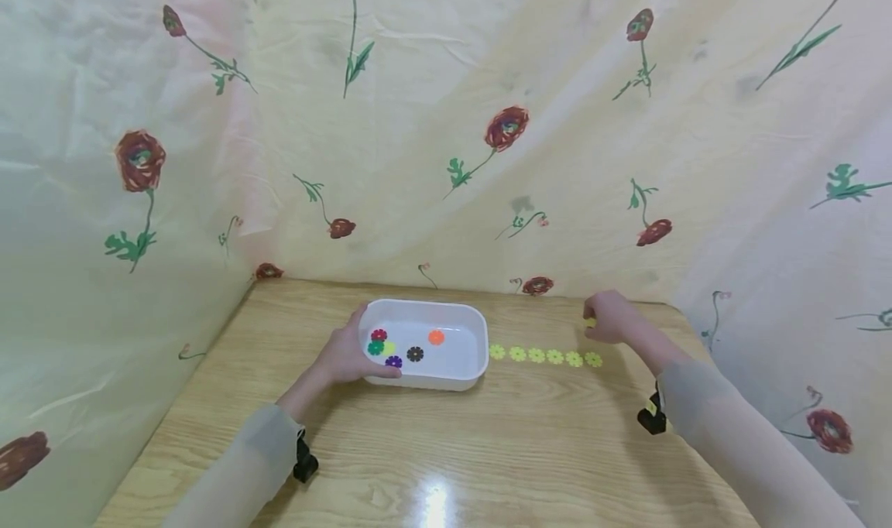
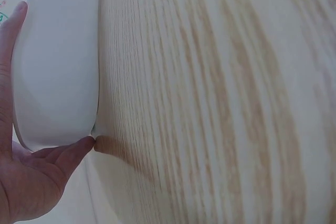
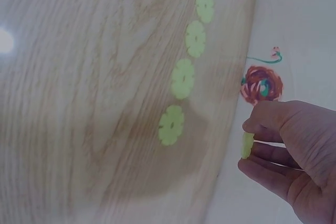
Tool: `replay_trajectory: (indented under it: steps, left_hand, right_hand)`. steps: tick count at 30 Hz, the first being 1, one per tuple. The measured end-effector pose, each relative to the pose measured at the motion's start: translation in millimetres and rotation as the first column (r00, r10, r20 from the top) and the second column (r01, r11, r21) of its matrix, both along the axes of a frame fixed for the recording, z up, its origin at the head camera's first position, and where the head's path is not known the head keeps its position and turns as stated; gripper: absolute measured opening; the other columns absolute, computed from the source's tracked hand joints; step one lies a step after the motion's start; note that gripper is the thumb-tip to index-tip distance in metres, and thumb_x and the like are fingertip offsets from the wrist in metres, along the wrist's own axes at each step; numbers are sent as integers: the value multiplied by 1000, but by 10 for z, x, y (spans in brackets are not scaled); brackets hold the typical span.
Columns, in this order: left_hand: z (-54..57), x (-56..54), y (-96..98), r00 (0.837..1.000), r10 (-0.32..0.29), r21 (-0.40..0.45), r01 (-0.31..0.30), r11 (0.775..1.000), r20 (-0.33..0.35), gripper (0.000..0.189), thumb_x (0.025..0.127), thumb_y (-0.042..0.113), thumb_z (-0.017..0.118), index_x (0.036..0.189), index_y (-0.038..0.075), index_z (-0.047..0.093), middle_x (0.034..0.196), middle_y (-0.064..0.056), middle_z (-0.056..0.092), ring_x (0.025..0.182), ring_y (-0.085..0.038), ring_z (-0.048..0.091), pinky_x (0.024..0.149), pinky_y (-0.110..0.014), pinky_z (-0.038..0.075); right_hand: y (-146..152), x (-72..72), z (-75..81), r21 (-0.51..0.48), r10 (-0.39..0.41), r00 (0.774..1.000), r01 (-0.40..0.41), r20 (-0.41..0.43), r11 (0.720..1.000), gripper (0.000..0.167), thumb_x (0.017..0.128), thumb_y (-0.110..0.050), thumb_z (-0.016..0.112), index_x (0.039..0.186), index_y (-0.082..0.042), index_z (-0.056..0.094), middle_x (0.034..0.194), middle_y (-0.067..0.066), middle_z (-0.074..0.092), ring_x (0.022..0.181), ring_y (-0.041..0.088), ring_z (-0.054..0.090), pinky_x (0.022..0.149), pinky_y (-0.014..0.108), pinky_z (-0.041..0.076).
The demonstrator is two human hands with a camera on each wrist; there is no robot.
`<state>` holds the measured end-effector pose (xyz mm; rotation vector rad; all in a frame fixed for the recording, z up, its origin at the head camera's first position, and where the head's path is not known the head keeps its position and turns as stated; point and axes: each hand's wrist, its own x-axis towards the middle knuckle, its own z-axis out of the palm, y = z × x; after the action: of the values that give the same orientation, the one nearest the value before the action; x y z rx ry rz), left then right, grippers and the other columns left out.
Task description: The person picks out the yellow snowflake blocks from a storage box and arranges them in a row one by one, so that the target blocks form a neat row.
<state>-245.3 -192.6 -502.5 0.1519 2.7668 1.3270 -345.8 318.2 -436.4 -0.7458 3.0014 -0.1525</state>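
Observation:
My left hand (image 1: 348, 354) grips the left end of a white plastic tub (image 1: 425, 382), its thumb over the front rim and its fingers around the end wall. Inside the tub lie several flower-shaped discs: an orange disc (image 1: 436, 337), a black disc (image 1: 415, 354), a purple disc (image 1: 393, 362), plus red, green and yellow ones at the left. My right hand (image 1: 608, 317) pinches a yellow flower disc (image 3: 247, 145) between thumb and fingers, above the table. Below it, several yellow discs (image 1: 536, 355) form a row running right from the tub.
The wooden table (image 1: 390, 450) reaches back to a flower-printed cloth (image 1: 418, 164) that hangs behind and on both sides. A black wrist camera (image 1: 304, 458) sits under the left sleeve, and another black camera (image 1: 653, 414) under the right one.

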Motion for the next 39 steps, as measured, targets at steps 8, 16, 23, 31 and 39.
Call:
replay_trajectory:
  steps: [8,16,23,31,39]
  left_hand:
    - [5,-4,0,1000,0,-23,0,1000,-5,139,65,51,101,170,19,16,149,-15,57,125,-31,61,110,-57,53]
    - [30,-4,4,1000,-10,-6,10,1000,-14,138,64,50,102,169,21,18,148,-13,59,123,-30,62,108,-56,55]
    - [22,-6,-6,1000,-13,-16,13,1000,-15,137,66,51,101,169,20,17,149,-14,58,123,-30,62,108,-55,55]
    - [20,7,-14,1000,-9,-18,9,1000,-11,137,66,51,101,170,20,16,150,-13,57,126,-31,61,110,-58,53]
    - [-1,15,1,1000,-6,-12,6,1000,-4,135,67,49,100,170,21,16,151,-12,56,126,-29,61,110,-56,54]
  right_hand:
    - [142,81,-58,9,-42,997,41,64,999,22,82,-7,81,97,8,75,86,14,72,74,21,59,74,46,60]
    - [284,149,-136,17,-44,996,43,77,999,16,79,-6,81,89,5,74,77,10,65,70,20,54,67,40,52]
    - [407,178,-244,22,-71,988,69,134,997,22,80,-7,78,97,6,75,90,15,73,81,27,66,76,49,60]
    - [442,254,-305,-4,-111,983,113,143,994,26,74,-5,79,96,7,74,91,16,72,82,29,66,77,50,60]
    - [488,341,-403,-13,-110,985,113,131,994,16,72,-9,83,84,-3,73,81,6,68,74,20,57,68,40,54]
